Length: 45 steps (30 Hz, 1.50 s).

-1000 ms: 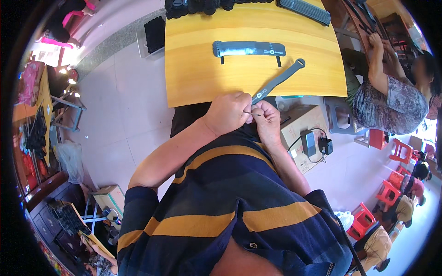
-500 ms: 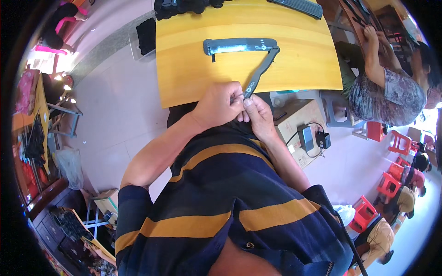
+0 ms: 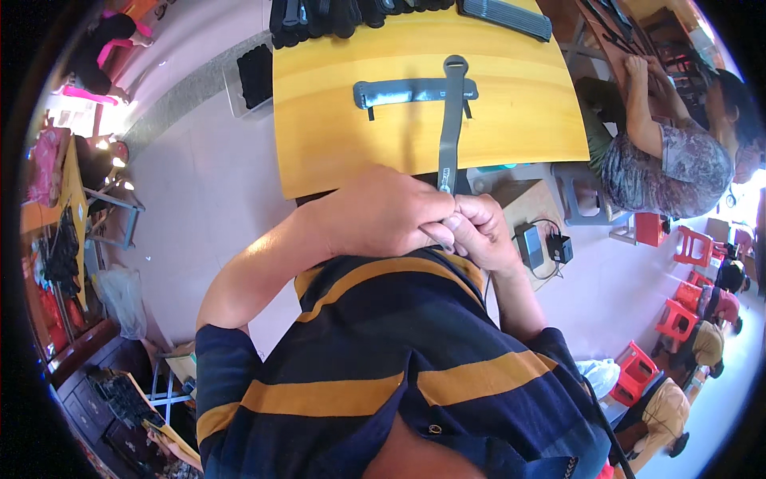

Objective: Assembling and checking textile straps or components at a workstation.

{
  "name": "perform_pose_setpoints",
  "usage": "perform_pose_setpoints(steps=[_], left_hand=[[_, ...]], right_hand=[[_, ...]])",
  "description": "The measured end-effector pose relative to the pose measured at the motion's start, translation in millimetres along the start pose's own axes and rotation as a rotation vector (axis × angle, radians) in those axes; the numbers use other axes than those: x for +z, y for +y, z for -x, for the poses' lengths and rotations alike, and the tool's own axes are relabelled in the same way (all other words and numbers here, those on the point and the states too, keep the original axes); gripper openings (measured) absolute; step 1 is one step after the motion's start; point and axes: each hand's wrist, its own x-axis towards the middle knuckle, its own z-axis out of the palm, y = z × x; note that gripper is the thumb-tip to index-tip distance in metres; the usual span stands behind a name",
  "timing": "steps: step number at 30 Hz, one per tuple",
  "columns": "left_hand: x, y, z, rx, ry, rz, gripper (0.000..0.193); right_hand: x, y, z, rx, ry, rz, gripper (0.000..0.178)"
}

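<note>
A dark grey strap [image 3: 450,136] runs from a rounded far end on the yellow table toward me, its near end pinched in my fingers. My left hand [image 3: 387,211] is closed at that end, just beyond the table's near edge. Against it, thumb and fingers of my right hand [image 3: 483,230] are also closed on the strap; the exact tip is hidden between them. Under the strap, a dark grey padded band [image 3: 399,93] with a shiny patch and small black tabs lies crosswise on the table [image 3: 335,144].
Several black straps [image 3: 339,17] line the table's far edge, beside a grey bundle [image 3: 507,19]. A clear tray [image 3: 233,89] holds black pieces at left. Under the table's right side, a cardboard box [image 3: 511,195] carries a dark device [image 3: 530,244] with a cable. Another person [image 3: 670,164] works at right.
Both hands have come back toward my body with the strap. The strap has swung from a slant to nearly straight, its far end now beyond the padded band.
</note>
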Motion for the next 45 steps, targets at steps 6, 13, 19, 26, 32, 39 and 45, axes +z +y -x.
perform_pose_setpoints(steps=[6,13,19,26,32,39,45], left_hand=[[7,2,12,-0.045,0.139,0.249,0.018],[19,16,31,-0.16,0.334,0.249,0.027],[23,19,45,-0.206,0.397,0.377,0.032],[5,2,61,-0.233,0.08,0.969,0.037],[6,-11,70,-0.29,0.049,0.918,0.039],[21,-5,61,-0.319,0.302,0.631,0.033],[18,-4,57,-0.407,0.299,0.446,0.029]], right_hand=[[7,17,-6,0.06,-0.09,-0.192,0.056],[18,17,-18,0.182,-0.206,-0.411,0.061],[25,17,-27,0.027,-0.262,-0.146,0.05],[33,10,-26,-0.009,-0.33,-0.184,0.049],[13,-2,-33,0.081,-0.488,-0.043,0.046],[33,-1,-33,0.207,-0.191,0.148,0.027],[37,24,-30,0.323,-0.048,-0.198,0.02]])
